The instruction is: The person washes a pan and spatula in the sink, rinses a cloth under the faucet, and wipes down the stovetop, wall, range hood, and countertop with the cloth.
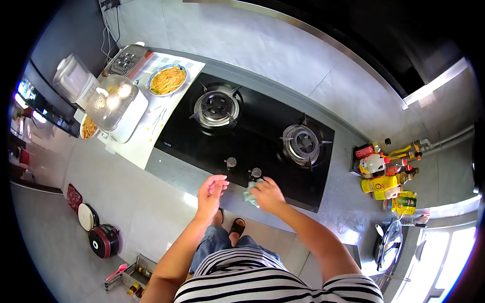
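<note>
My right hand [268, 195] is closed on a pale green cloth [251, 195] at the front edge of the black gas cooktop [262, 129]. The cloth lies just below the right control knob [256, 173], and part of it is hidden under my fingers. To the left, my left hand [210, 193] is held over the counter's front edge with its fingers loosely bent and apart, nothing visible in it. The left control knob [231, 162] stands a little beyond its fingertips.
Two burners [216, 108] with pan supports sit on the cooktop. On the left are a plate of noodles [167, 80] and a white cooker with a clear lid [115, 103]. Sauce and oil bottles [379, 184] crowd the right corner, near a lidded pan [390, 245].
</note>
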Demonstrator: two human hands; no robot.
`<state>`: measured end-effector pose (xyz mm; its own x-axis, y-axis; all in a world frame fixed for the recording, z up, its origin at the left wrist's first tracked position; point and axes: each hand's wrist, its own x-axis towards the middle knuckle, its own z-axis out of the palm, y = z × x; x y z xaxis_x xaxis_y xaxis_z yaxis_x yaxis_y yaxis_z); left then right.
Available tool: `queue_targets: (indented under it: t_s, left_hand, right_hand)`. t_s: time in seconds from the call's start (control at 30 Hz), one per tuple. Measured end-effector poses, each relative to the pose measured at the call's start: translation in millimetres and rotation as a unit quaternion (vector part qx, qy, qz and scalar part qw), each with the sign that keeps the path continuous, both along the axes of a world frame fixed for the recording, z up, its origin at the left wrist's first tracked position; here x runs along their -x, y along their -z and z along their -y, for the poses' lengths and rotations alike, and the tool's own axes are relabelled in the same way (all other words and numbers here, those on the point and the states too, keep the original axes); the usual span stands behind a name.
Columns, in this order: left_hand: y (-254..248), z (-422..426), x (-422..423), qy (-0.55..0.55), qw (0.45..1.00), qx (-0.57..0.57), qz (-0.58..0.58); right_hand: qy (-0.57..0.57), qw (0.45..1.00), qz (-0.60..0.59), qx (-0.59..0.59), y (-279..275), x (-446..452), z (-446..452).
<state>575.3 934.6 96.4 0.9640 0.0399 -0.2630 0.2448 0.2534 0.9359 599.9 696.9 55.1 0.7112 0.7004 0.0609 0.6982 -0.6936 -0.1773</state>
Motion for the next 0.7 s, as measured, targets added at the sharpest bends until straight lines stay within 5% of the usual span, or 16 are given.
queue_targets:
  t_s: [0.13, 0.23, 0.33, 0.7]
  left_hand:
    - [4, 0, 2, 0.003, 1.000, 0.004, -0.007]
    - [7, 6, 2, 0.011, 1.000, 0.006, -0.015]
    - [4, 11, 4, 0.016, 1.000, -0.004, -0.023]
    - [8, -1, 15, -0.001, 0.999, -0.022, -0.025]
  right_hand:
    - [0.325, 0.916, -0.082, -0.218, 1, -6, 50]
    - [0.254, 0.906, -0.083, -0.328, 17, -33, 30]
    - [0.387, 0.880, -0.171, -0.214, 5, -46, -10]
    - [0.312, 0.895, -0.131, -0.290, 31, -44, -7]
